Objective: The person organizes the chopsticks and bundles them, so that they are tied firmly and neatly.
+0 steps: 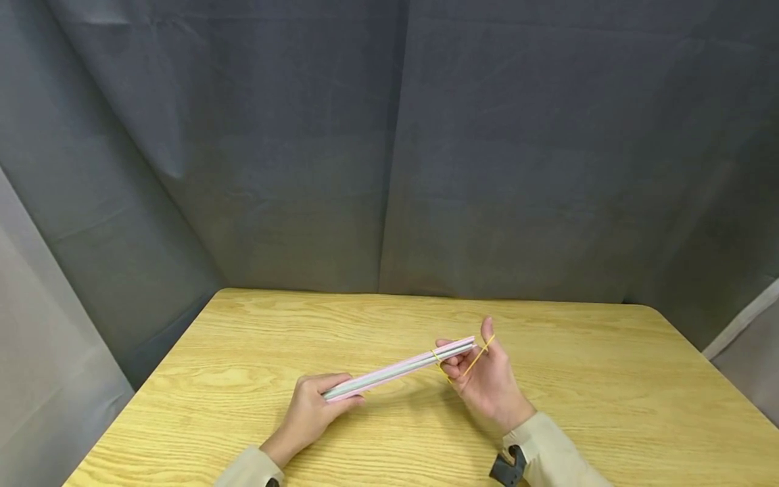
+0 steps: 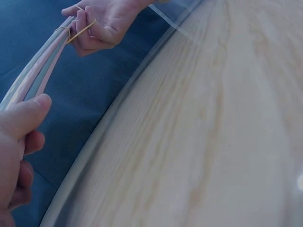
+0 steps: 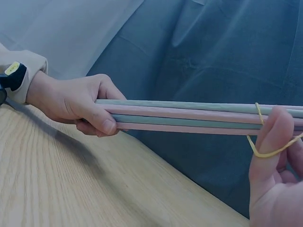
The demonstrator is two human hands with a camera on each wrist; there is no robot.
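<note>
Nearest are two beige sleeves, the left one [image 1: 246, 468] at the lower edge and the right one [image 1: 560, 450] with a black device [image 1: 508, 467] at its wrist. The left hand [image 1: 310, 409] grips the near end of a bundle of sticks [image 1: 395, 370], pink and pale grey-green, thumb on one side and fingers curled on the other. The bundle hangs above the table [image 1: 243, 338], slanting away to the right hand [image 1: 487, 385], whose thumb stands raised, apart from its bent fingers. A yellow band [image 1: 480, 354] circles the sticks near their far end and runs taut to that thumb, hooked by this hand; whether its fingers also press the sticks, I cannot tell. Beyond the wood-grained tabletop hangs a dark grey curtain [image 1: 304, 149], with a paler cloth [image 1: 42, 365] at the left
</note>
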